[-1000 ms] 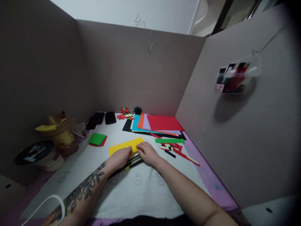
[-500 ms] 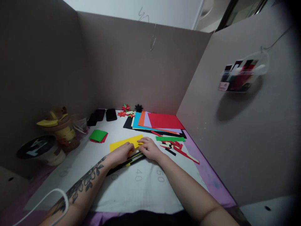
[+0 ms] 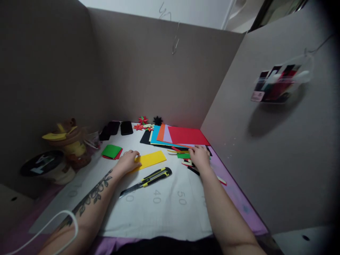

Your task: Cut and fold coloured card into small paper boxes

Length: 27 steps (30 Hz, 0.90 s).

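Observation:
My left hand (image 3: 129,161) is curled over the left end of a yellow paper strip (image 3: 152,159) lying on the white cloth. Over the scrap pile at the right, my right hand (image 3: 199,157) pinches a thin yellow paper strip (image 3: 178,151) that sticks out to the left, with a pale edge below it. Partly under that hand lie a green paper strip (image 3: 183,156) and several red, black and cream scraps (image 3: 187,162). A yellow and black utility knife (image 3: 152,178) lies between my arms, its blade pointing to the lower left.
Coloured paper sheets (image 3: 186,135) are stacked at the back right. Folded paper stars (image 3: 142,120) stand behind them to the left. Green and red paper squares (image 3: 111,151) lie left of my left hand. Tubs (image 3: 49,168) and a pot (image 3: 67,141) line the left side.
My right hand has moved right from the yellow paper to the scraps, carrying a thin yellow strip. My left hand has shifted left along the paper. The knife now lies uncovered.

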Tool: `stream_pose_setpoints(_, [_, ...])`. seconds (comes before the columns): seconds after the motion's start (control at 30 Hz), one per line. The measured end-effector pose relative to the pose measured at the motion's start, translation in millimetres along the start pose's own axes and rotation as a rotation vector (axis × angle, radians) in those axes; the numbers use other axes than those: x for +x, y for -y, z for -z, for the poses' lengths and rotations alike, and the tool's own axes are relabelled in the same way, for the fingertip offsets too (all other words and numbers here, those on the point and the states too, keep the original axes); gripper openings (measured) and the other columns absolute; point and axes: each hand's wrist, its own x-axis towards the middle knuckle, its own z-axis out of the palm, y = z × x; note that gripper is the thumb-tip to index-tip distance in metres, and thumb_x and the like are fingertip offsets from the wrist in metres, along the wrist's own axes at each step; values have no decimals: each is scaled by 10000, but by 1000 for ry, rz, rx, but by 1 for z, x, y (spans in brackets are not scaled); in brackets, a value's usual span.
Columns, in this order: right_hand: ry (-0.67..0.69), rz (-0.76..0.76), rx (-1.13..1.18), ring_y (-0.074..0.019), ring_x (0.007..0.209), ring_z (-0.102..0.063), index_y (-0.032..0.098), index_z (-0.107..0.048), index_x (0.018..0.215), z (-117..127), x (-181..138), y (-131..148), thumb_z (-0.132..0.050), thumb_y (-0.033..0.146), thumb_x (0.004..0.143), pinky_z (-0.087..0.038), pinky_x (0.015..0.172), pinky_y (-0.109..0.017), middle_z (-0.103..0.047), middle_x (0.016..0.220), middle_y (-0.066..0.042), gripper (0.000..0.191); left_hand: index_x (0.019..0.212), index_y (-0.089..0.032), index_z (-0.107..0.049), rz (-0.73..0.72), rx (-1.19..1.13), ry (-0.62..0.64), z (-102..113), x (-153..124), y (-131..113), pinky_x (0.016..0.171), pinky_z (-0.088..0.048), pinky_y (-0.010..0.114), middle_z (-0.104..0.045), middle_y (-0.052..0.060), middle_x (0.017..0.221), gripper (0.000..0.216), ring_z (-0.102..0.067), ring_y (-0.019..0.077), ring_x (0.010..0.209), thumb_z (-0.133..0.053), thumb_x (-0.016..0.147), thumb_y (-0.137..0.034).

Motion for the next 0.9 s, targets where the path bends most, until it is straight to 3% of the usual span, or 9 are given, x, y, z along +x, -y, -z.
stream_pose_setpoints(0.07, [46,142,118,-276,1046,-531,181,-717,841,1,-11,19,-517,280,867,-366,905,-415,-660,1064,-132,225,1134,-190,-596,19,-1,37,-1,1,0,846,-449,335,-611,117,1129,496,-588,265,1013,-642,694,-413])
stream_pose_setpoints(0.13, [249,443,320,-230,998,-547,191,-693,913,1,-27,45,-586,288,838,-391,897,-371,-660,1023,-93,163,1120,-191,-594,35,-33,72,1,3,1,806,-458,309,-630,105,1105,501,-599,253,993,-655,682,-427])
stream_pose_setpoints(0.2, [439,716,453,-220,1030,-538,203,-663,1025,1,-43,69,-678,309,773,-398,908,-349,-645,1042,-73,274,1098,-185,-599,39,-75,92,2,6,5,772,-461,289,-647,95,1086,505,-609,244,972,-668,664,-434])
stream_pose_setpoints(0.3, [553,879,480,-237,1031,-534,215,-626,1127,-2,-60,92,-749,340,702,-396,922,-367,-634,1058,-70,460,1048,-172,-617,39,-111,96,2,9,9,706,-457,273,-667,83,1034,454,-624,232,907,-653,665,-414])
stream_pose_setpoints(0.47, [571,912,443,-247,985,-538,199,-635,1090,-8,-65,99,-717,322,741,-419,879,-372,-625,1024,-88,379,886,-169,-643,28,-91,48,5,5,1,655,-431,278,-677,66,900,251,-618,219,808,-549,737,-347])
stream_pose_setpoints(0.6, [534,862,560,-227,990,-532,212,-613,1078,1,-55,87,-661,251,766,-415,894,-361,-611,1022,-64,318,899,-187,-616,-13,-52,-261,23,-7,-9,727,-427,286,-659,70,937,219,-593,209,857,-442,822,-295])
stream_pose_setpoints(0.67, [454,747,676,-218,1005,-533,221,-584,1104,7,-46,75,-601,205,781,-419,895,-356,-594,1053,-57,324,936,-204,-615,-52,12,-333,32,-14,-10,781,-420,298,-643,74,995,223,-576,215,909,-429,840,-281])
stream_pose_setpoints(0.8, [199,463,786,-231,1036,-540,215,-529,1168,13,-26,45,-515,224,821,-429,894,-377,-573,1123,-78,347,957,-224,-653,-194,56,-68,35,-19,-9,806,-428,300,-629,62,1018,258,-579,219,906,-557,778,-383])
stream_pose_setpoints(0.9, [152,436,678,-229,1068,-530,207,-522,1209,10,-15,25,-500,200,825,-413,933,-379,-576,1145,-88,385,1043,-224,-654,-290,56,-48,21,-13,-7,923,-399,340,-591,88,1174,337,-532,255,1080,-561,792,-428])
